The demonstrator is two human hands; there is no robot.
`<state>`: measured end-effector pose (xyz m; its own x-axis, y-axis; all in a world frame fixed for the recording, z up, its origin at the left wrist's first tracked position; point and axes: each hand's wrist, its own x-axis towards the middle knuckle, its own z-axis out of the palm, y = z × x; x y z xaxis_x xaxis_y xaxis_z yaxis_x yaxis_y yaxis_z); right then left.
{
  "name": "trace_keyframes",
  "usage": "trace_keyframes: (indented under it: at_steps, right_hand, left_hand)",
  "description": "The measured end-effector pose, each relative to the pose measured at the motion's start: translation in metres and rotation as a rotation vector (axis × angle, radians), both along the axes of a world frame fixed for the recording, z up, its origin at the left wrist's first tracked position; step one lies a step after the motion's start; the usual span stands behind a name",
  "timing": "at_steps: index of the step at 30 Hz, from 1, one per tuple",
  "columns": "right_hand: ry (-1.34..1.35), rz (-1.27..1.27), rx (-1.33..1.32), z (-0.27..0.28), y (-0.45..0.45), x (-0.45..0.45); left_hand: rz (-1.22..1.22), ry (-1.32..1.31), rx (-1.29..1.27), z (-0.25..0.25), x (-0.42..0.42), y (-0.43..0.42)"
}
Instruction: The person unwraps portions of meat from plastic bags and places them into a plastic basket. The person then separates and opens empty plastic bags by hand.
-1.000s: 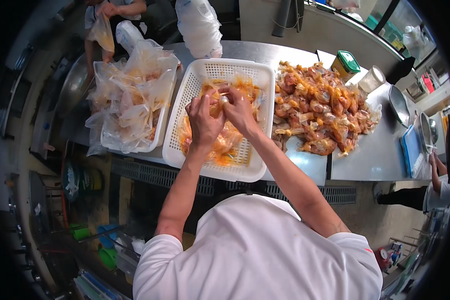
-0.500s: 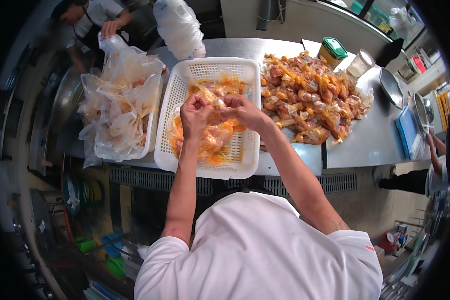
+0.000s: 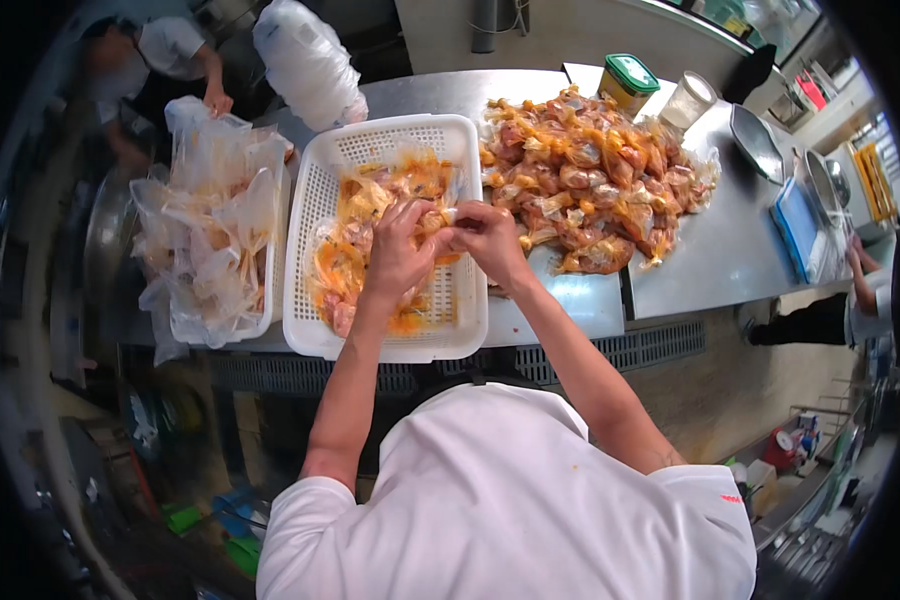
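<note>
Both my hands meet over a white perforated basket (image 3: 303,290) that holds bagged meat in orange marinade (image 3: 345,270). My left hand (image 3: 400,245) is closed on the twisted top of a clear plastic bag (image 3: 436,219). Fingers of my right hand (image 3: 488,238) pinch the same bag top from the other side. The rest of this bag is mostly hidden behind my hands. Right of the basket, a large pile of knotted bags of orange meat (image 3: 590,180) lies on the steel table (image 3: 690,270).
Left of the basket stands a white tray (image 3: 270,300) heaped with plastic bags (image 3: 210,220). Behind are a bundle of clear bags (image 3: 308,65), a green-lidded tub (image 3: 630,82) and a clear container (image 3: 688,100). One person (image 3: 175,50) stands at the back left, another (image 3: 870,300) at the right.
The view has swung, so the table and basket appear further left. My hands have stayed together at the bag top, my fingers shifting around it. The person at back left has leaned over the bags.
</note>
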<state>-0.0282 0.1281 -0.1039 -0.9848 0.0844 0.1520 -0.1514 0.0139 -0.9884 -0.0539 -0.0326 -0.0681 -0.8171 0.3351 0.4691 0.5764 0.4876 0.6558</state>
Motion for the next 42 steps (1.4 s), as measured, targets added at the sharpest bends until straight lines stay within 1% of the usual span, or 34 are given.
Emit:
trace_keyframes:
  at_steps: [1,2,4,5,6,7,8,9,10,11,12,13,14,16,17,18,19,20,21,23,24,25,26,27,28,29,31,33,35,36,37,39,41,42]
  right_hand:
    - [0.211,-0.131,0.261,0.007,-0.004,0.007]
    - [0.164,-0.135,0.045,0.013,-0.013,0.017]
    - [0.121,-0.218,0.451,-0.02,0.006,0.015]
    - [0.253,-0.19,0.392,-0.02,0.021,0.01]
    - [0.31,-0.21,0.503,0.009,0.03,0.014]
    - [0.271,-0.225,0.142,0.004,0.036,0.004]
    - [0.376,-0.399,0.575,0.003,0.054,-0.004]
    - [0.464,-0.498,0.651,0.003,0.068,-0.014]
    - [0.351,-0.545,0.672,0.008,0.081,-0.017]
    - [0.355,-0.55,0.672,0.008,0.097,-0.023]
    - [0.245,-0.495,0.916,0.002,0.114,-0.032]
    - [0.124,-0.43,1.154,-0.009,0.133,-0.038]
    - [0.145,-0.174,1.235,-0.048,0.16,-0.046]
    - [0.09,-0.176,1.152,-0.034,0.136,-0.037]
    - [0.039,-0.174,1.076,-0.026,0.119,-0.035]
    - [0.095,-0.203,0.944,-0.031,0.107,-0.038]
    - [0.096,-0.209,0.944,-0.027,0.095,-0.038]
    - [0.089,-0.129,0.783,-0.022,0.084,-0.038]
    - [0.046,-0.061,0.703,-0.004,0.07,-0.034]
    - [-0.089,0.052,0.624,0.037,0.042,-0.025]
    - [-0.026,0.125,0.605,0.034,0.035,-0.029]
    - [0.124,0.171,0.628,0.029,0.023,-0.03]
    - [0.082,0.253,0.675,0.044,0.007,-0.028]
    - [0.118,0.384,0.637,0.054,-0.008,-0.032]
    - [0.293,0.364,0.661,0.043,-0.026,-0.038]
    - [0.291,0.358,0.66,0.038,-0.042,-0.044]
    - [0.57,0.295,0.694,0.039,-0.068,-0.054]
    - [0.536,0.287,0.637,0.037,-0.075,-0.071]
    - [0.461,0.41,0.771,0.013,-0.067,-0.096]
    - [0.471,0.43,0.775,0.017,-0.062,-0.093]
    - [0.521,0.409,0.75,0.025,-0.055,-0.088]
    - [0.574,0.407,0.726,0.037,-0.046,-0.085]
    - [0.36,0.349,0.667,0.042,-0.044,-0.083]
    - [0.243,0.343,0.645,0.053,-0.047,-0.079]
  left_hand:
    - [0.022,-0.007,-0.009,-0.002,0.0,0.004]
    - [0.017,-0.102,0.07,-0.006,0.002,0.014]
    - [-0.099,0.052,-0.003,-0.01,0.017,0.038]
    - [-0.109,0.148,-0.012,-0.006,0.031,0.052]
    - [-0.123,0.246,-0.028,0.001,0.04,0.057]
    - [-0.096,0.248,-0.039,0.004,0.036,0.049]
    - [-0.117,0.149,0.042,0.007,0.028,0.043]
    - [-0.146,0.049,0.128,0.009,0.02,0.041]
    - [-0.092,-0.001,0.199,0.01,0.012,0.03]
    - [-0.012,-0.027,0.16,0.007,0.0,0.018]
    - [0.064,-0.051,0.118,-0.002,-0.018,0.004]
    - [0.135,0.039,0.007,-0.016,-0.041,-0.013]
    - [0.169,0.003,-0.018,-0.032,-0.065,-0.03]
    - [0.296,0.05,-0.19,-0.063,-0.095,-0.058]
    - [0.295,0.056,-0.19,-0.081,-0.101,-0.066]
    - [0.401,-0.049,-0.352,-0.102,-0.106,-0.072]
    - [0.454,-0.099,-0.432,-0.11,-0.108,-0.079]
    - [0.501,-0.15,-0.517,-0.117,-0.11,-0.086]
    - [0.407,-0.146,-0.493,-0.118,-0.112,-0.095]
    - [0.282,-0.129,-0.487,-0.106,-0.112,-0.109]
    - [0.199,-0.165,-0.434,-0.092,-0.107,-0.114]
    - [0.115,-0.204,-0.381,-0.076,-0.101,-0.115]
    - [0.085,-0.202,-0.395,-0.058,-0.092,-0.112]
    - [0.038,-0.2,-0.36,-0.037,-0.082,-0.111]
    - [0.0,-0.2,-0.322,-0.015,-0.072,-0.109]
    - [-0.006,-0.199,-0.324,0.007,-0.062,-0.104]
    - [-0.022,-0.244,-0.171,0.04,-0.044,-0.099]
    - [0.031,-0.209,-0.133,0.039,-0.044,-0.113]
    - [-0.033,-0.29,-0.277,0.024,-0.045,-0.141]
    - [-0.048,-0.248,-0.508,0.021,-0.043,-0.152]
    - [-0.029,-0.249,-0.497,0.023,-0.038,-0.162]
    - [-0.116,-0.246,-0.576,0.03,-0.026,-0.178]
    - [-0.066,-0.234,-0.515,0.039,-0.017,-0.184]
    - [0.046,-0.148,-0.406,0.042,-0.014,-0.182]
